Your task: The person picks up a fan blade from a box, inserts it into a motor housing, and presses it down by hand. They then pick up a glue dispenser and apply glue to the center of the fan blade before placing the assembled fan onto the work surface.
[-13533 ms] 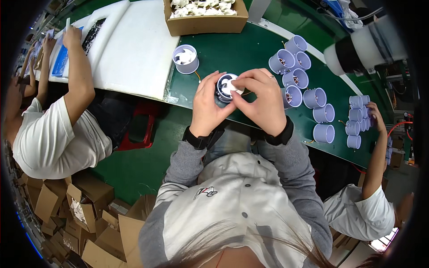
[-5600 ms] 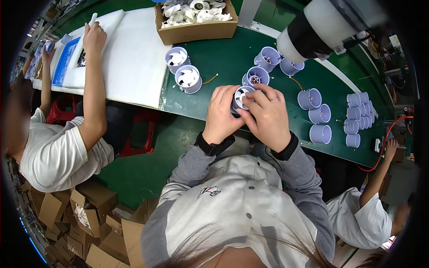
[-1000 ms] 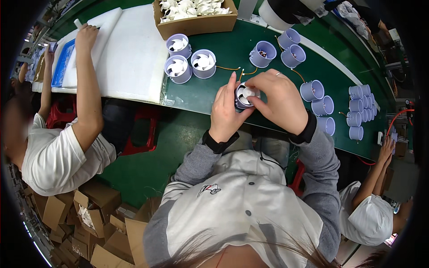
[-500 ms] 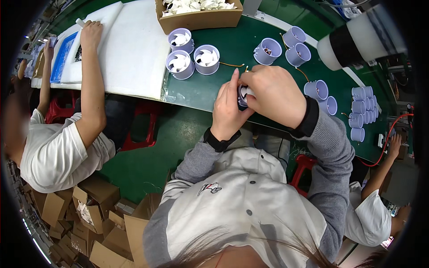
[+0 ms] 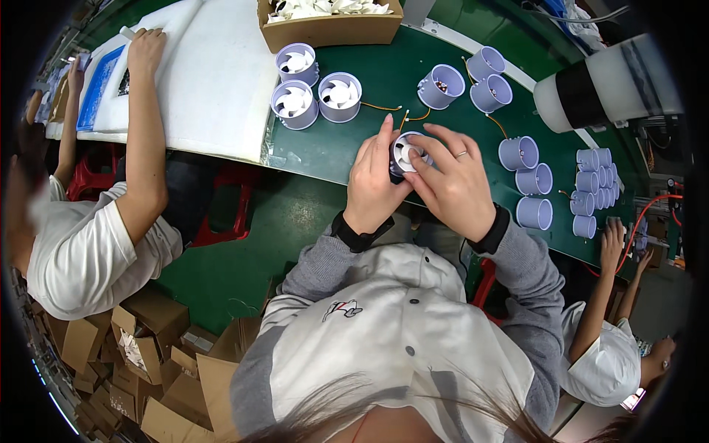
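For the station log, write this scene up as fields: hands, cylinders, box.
Left hand: holds a lilac cylinder from its left
Right hand: fingers at the white fan inside it
Cylinders with white fans: three others, beside the white foam sheet
Cylinders without white fans: six, beyond and right of the hands
Farther cylinders: clustered at right, insides unclear
Cardboard box: beyond the fan-fitted cylinders, holding white parts

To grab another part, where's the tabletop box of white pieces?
In the head view, the cardboard box is at the top edge, slightly left of centre, beyond the three fan-fitted cylinders and right of the white foam.
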`<state>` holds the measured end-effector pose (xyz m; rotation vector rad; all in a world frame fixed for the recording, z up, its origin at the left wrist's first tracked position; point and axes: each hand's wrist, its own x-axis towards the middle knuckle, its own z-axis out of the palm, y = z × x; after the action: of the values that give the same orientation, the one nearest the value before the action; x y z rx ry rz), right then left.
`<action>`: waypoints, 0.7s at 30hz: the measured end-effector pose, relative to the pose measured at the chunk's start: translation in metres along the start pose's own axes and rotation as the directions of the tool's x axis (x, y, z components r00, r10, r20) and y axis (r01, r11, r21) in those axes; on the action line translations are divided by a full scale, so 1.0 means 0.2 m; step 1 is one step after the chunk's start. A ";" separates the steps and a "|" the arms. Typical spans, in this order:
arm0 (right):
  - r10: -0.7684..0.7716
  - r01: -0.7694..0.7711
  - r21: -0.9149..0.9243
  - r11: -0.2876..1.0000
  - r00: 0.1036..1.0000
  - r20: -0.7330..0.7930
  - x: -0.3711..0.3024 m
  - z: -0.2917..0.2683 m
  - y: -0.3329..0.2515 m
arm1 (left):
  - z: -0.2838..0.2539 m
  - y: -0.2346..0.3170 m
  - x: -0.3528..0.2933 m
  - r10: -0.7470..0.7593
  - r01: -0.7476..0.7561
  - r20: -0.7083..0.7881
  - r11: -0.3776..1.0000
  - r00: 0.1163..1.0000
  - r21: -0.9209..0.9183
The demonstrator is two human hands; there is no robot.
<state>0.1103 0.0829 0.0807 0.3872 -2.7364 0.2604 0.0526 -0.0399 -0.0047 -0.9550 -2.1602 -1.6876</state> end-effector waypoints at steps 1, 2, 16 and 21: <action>0.023 -0.023 0.000 1.000 1.000 -0.005 -0.02 0.02 -0.01 | 0.00 0.00 0.00 -0.001 0.001 0.004 1.000 1.000 0.001; 0.046 -0.046 0.001 0.999 0.999 -0.011 -0.02 0.02 -0.02 | 0.00 0.00 0.00 0.002 -0.002 0.004 1.000 1.000 -0.001; 0.081 -0.049 0.242 0.969 0.989 -0.120 -0.07 -0.05 -0.17 | -0.22 0.03 0.05 -0.061 0.152 -0.188 0.843 0.980 0.517; -0.013 0.112 0.413 0.904 0.972 -0.236 -0.18 -0.13 -0.26 | -0.12 0.10 0.11 0.183 -0.117 -0.146 0.920 0.972 0.374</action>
<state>0.1676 0.0480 0.0974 0.5233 -2.4209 0.8385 0.0432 -0.0518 0.0301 -0.8068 -2.1152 -1.1935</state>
